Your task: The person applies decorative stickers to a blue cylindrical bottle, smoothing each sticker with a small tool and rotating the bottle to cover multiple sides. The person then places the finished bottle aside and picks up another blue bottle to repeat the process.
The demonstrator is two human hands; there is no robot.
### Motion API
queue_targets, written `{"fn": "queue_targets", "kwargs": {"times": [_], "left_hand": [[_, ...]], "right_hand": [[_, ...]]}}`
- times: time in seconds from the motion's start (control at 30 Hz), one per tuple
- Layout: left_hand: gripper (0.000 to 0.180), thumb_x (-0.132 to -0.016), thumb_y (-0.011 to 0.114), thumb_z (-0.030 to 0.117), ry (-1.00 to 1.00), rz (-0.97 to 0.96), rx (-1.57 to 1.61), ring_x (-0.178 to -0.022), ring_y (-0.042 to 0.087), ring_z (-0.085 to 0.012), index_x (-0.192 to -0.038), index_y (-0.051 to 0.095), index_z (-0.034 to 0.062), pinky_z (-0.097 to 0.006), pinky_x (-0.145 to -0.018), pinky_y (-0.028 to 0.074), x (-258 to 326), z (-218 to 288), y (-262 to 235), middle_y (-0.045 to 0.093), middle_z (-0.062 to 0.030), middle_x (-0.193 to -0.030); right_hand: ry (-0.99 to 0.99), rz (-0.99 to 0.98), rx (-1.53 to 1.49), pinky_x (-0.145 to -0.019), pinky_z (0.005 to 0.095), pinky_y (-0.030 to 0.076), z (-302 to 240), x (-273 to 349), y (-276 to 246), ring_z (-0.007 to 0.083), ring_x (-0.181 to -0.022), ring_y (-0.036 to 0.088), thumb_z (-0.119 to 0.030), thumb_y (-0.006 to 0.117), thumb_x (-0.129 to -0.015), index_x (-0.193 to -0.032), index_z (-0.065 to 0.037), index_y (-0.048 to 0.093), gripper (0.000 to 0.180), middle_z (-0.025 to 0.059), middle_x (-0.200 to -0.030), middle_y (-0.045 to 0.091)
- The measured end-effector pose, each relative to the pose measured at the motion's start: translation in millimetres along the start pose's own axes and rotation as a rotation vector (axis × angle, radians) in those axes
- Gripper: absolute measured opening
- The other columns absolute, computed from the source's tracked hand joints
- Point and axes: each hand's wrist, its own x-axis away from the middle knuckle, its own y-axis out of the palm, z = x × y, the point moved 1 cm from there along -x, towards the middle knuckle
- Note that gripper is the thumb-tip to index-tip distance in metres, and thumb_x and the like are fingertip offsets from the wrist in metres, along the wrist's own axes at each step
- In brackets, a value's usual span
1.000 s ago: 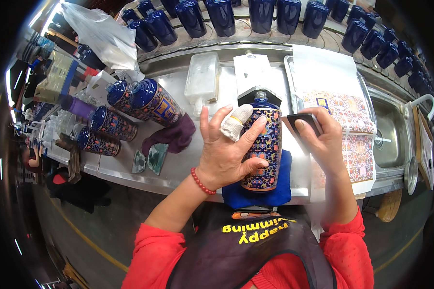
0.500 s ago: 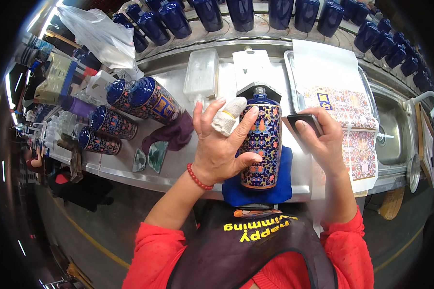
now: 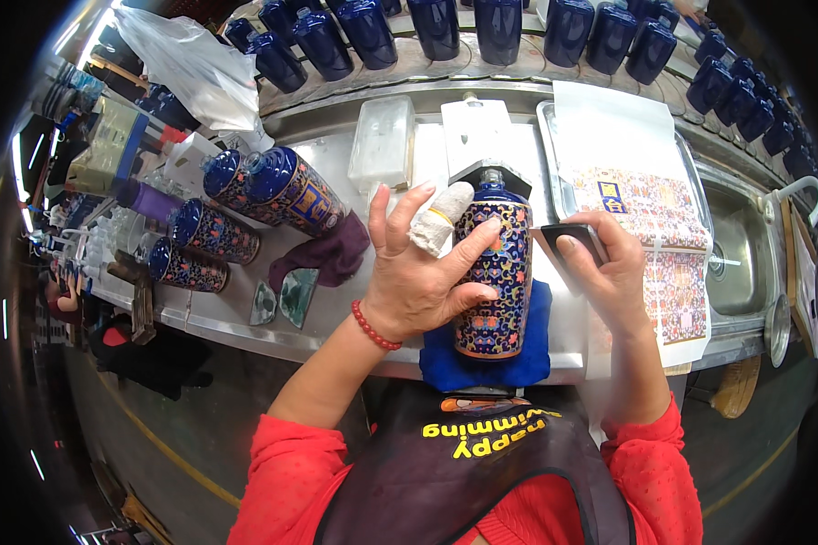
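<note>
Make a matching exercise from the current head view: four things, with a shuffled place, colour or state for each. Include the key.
Things
1. left hand
2. right hand
3. blue cloth
4. bead bracelet

Places, colours, states
A. red, around a wrist
B. gripping a black tool
C. beneath the near end of the patterned bottle
D. fingers spread, thumb and forefinger on the bottle

Pairs: 1-D, 2-B, 3-C, 4-A
</note>
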Motion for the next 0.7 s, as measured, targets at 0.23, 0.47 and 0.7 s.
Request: {"fn": "queue_targets", "kwargs": {"times": [0.23, 0.47, 0.7], "left_hand": [[0.069, -0.096, 0.042, 0.073, -0.023, -0.010, 0.021, -0.138, 0.035, -0.0347, -0.131, 0.071, 0.0211, -0.054, -0.122, 0.012, -3.9, -1.5, 4.5, 0.061, -0.0168, -0.135], [0.062, -0.097, 0.044, 0.069, -0.044, 0.047, 0.045, -0.139, 0.034, -0.0323, -0.129, 0.071, 0.0229, -0.057, -0.121, 0.012, -0.8, -5.9, 3.3, 0.062, -0.0125, -0.136], [0.055, -0.098, 0.049, 0.064, -0.010, 0.059, 0.061, -0.138, 0.036, -0.0317, -0.127, 0.072, 0.0227, -0.056, -0.121, 0.017, 2.3, -7.7, 3.0, 0.062, -0.0120, -0.136]], "right_hand": [[0.015, 0.005, 0.008, -0.069, 0.0220, 0.048, -1.6, 0.3, -1.9, 0.0070, -0.078, 0.059, -0.007, 0.071, -0.093, -0.106, 0.002, 0.066, 0.016, 0.0034, -0.091, 0.067], [0.039, 0.013, -0.026, -0.067, 0.0219, 0.047, -1.0, 0.1, -2.5, 0.0065, -0.075, 0.058, -0.009, 0.071, -0.094, -0.105, 0.002, 0.066, 0.016, 0.0020, -0.088, 0.066], [0.014, 0.010, -0.004, -0.066, 0.0213, 0.046, 1.1, -1.0, 0.4, 0.0054, -0.074, 0.058, -0.009, 0.070, -0.095, -0.105, 0.001, 0.067, 0.015, 0.0009, -0.087, 0.066]]}}
